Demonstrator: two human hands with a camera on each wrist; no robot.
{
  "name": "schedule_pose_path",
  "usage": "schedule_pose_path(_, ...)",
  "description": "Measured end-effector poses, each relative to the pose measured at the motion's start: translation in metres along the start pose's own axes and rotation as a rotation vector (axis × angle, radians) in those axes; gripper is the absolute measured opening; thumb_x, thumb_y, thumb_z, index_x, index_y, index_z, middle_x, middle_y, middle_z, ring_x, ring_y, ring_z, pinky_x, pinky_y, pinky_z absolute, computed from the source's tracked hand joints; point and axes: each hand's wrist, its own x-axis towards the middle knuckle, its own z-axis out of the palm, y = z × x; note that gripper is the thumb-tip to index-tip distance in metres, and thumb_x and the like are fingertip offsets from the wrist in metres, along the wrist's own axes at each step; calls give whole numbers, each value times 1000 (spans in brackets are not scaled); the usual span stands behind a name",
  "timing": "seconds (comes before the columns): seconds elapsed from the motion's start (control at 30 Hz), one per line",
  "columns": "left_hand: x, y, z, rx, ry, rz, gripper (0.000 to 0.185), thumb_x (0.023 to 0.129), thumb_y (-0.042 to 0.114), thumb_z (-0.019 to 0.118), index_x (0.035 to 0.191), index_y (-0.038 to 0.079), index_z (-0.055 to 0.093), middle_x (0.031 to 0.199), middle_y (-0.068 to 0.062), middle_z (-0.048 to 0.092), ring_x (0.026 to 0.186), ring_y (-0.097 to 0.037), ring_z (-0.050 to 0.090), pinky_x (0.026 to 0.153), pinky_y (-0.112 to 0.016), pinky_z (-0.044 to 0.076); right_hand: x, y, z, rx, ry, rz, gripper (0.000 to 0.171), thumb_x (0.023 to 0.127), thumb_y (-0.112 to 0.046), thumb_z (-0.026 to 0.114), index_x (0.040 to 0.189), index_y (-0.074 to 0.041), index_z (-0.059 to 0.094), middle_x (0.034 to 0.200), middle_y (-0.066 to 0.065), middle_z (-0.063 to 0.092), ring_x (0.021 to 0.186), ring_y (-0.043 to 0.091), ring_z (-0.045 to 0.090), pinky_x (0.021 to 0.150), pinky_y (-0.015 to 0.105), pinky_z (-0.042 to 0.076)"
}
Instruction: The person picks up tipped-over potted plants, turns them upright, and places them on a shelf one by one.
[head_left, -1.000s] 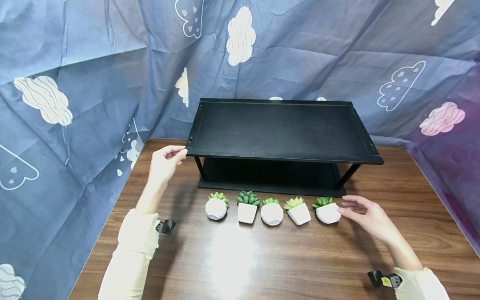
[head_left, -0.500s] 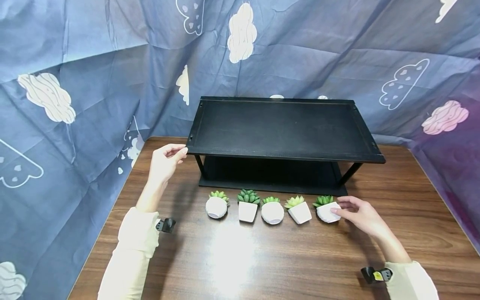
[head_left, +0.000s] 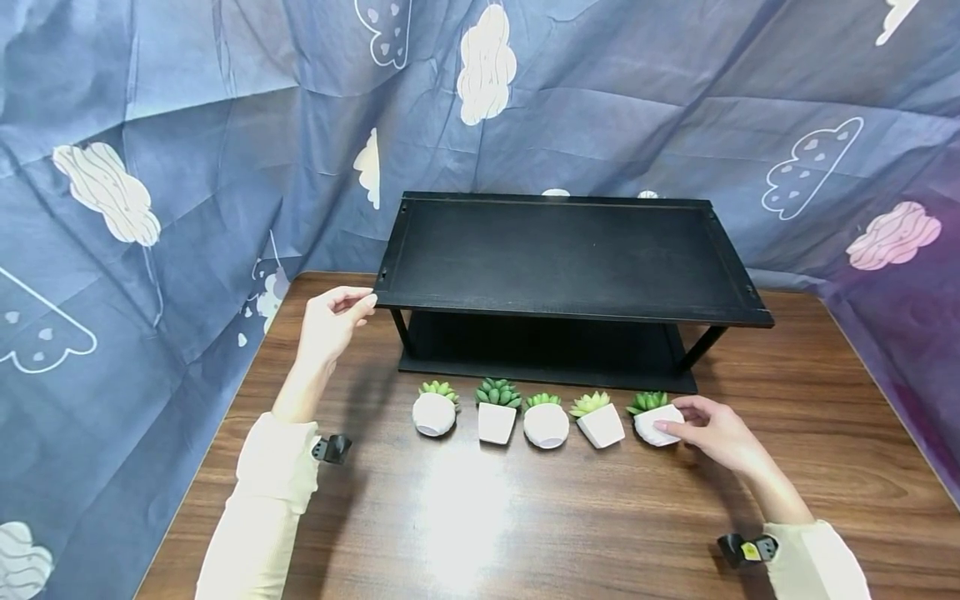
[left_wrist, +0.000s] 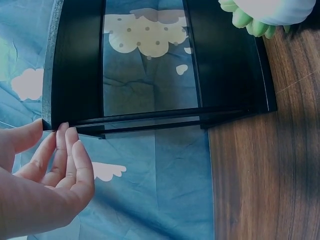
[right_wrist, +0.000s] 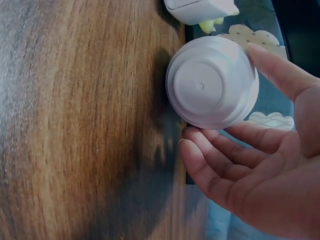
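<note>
The left hand [head_left: 328, 323] is resting with relaxed fingers touching the near-left corner of the black two-tier shelf [head_left: 562, 254], unmoved from a second ago. Five potted succulents are sitting in a row on the wooden table [head_left: 465, 517] in front of it. At the right end, the right hand [head_left: 712, 429] has closed in and is now pinching the rightmost succulent pot [head_left: 657, 423], tilted on its side, ready for lifting
</note>
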Motion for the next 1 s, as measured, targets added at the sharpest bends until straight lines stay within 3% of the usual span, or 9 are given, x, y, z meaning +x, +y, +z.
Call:
schedule_pose_path(0.3, 1, 0, 0, -16, -4, 12, 28, 85, 5, 63, 104, -16, 59, 70, 15, 61, 64, 0, 59, 62, -16, 47, 2, -2, 1, -4, -30, 43, 59, 81, -39, 67, 115, 7, 53, 102, 18, 58, 90, 26, 55, 64, 28, 47)
schedule_pose_path(0.67, 1, -2, 0, -23, 6, 19, 26, 84, 3, 63, 103, -16, 59, 73, 8, 64, 64, -1, 60, 62, -16, 47, 3, 0, 1, -37, -30, 29, 59, 81, -41, 66, 115, 7, 54, 104, 21, 58, 94, 31, 55, 70, 34, 45)
schedule_pose_path(1.0, 1, -2, 1, -20, 7, 10, 27, 85, 3, 62, 104, -16, 59, 70, 16, 61, 64, 0, 59, 62, -16, 48, 2, 3, 2, -51, -16, 3, 57, 82, -39, 66, 114, 6, 56, 103, 19, 59, 91, 28, 56, 70, 34, 45)
